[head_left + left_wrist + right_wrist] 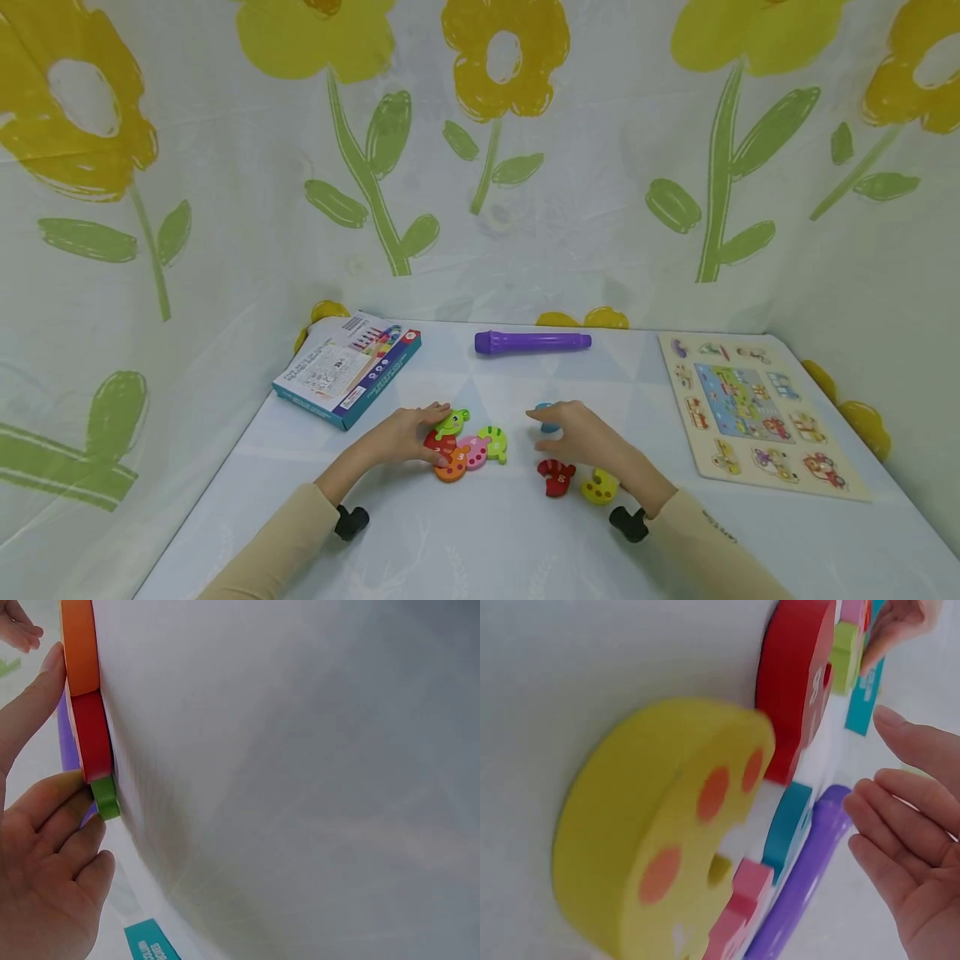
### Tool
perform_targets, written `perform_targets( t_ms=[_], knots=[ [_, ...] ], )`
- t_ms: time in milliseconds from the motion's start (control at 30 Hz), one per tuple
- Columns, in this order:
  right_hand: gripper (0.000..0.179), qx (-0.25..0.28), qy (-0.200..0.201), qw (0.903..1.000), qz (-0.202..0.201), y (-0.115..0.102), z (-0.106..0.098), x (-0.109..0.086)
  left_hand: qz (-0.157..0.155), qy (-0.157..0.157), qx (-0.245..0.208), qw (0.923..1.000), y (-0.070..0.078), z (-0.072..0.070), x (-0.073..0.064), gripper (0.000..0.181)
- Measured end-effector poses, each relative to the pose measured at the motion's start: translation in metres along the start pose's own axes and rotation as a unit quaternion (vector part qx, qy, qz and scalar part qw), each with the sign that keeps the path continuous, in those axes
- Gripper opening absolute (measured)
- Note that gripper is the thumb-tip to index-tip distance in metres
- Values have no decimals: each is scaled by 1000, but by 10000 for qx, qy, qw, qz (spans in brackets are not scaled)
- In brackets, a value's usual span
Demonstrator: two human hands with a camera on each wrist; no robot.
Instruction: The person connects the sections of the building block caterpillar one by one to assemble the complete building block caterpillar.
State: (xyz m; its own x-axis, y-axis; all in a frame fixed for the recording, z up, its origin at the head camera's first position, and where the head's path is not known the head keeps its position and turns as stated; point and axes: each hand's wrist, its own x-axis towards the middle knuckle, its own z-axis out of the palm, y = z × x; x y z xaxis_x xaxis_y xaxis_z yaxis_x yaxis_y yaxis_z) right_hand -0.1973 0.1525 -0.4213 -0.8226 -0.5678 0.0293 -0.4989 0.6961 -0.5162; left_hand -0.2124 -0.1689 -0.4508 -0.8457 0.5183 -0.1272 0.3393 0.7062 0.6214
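My left hand [405, 435] holds a joined row of coloured wooden puzzle pieces, thumb at the orange piece [450, 472], fingers by the green head piece [452, 422]. Its fingertips also meet the edge of the red piece [91, 735] in the left wrist view. A pink piece [474, 451] and a striped green piece [494, 444] continue the row. My right hand [585, 435], fingers loosely bent and holding nothing, hovers over loose pieces: blue [548, 427], red [556, 477] and yellow with spots [600, 487]. Another pink piece [739, 911] shows only in the right wrist view.
A flat box [348, 367] lies at the back left. Behind the hands lies a purple stick with a wider head [532, 342]. A wooden picture puzzle board [686, 408] takes up the right side. Flowered cloth [570, 208] hangs around the white table [450, 550].
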Motion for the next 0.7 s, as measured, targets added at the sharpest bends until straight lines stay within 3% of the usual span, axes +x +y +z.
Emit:
perform_targets(
  t_ms=[433,700],
  knots=[
    [46,183,-10,9998,-104,27,-12,0,-48,19,-1,10000,3,0,-1,81],
    [46,-171,-268,9990,308,33,-19,7,-73,32,12,10000,3,-1,-2,80]
  ],
)
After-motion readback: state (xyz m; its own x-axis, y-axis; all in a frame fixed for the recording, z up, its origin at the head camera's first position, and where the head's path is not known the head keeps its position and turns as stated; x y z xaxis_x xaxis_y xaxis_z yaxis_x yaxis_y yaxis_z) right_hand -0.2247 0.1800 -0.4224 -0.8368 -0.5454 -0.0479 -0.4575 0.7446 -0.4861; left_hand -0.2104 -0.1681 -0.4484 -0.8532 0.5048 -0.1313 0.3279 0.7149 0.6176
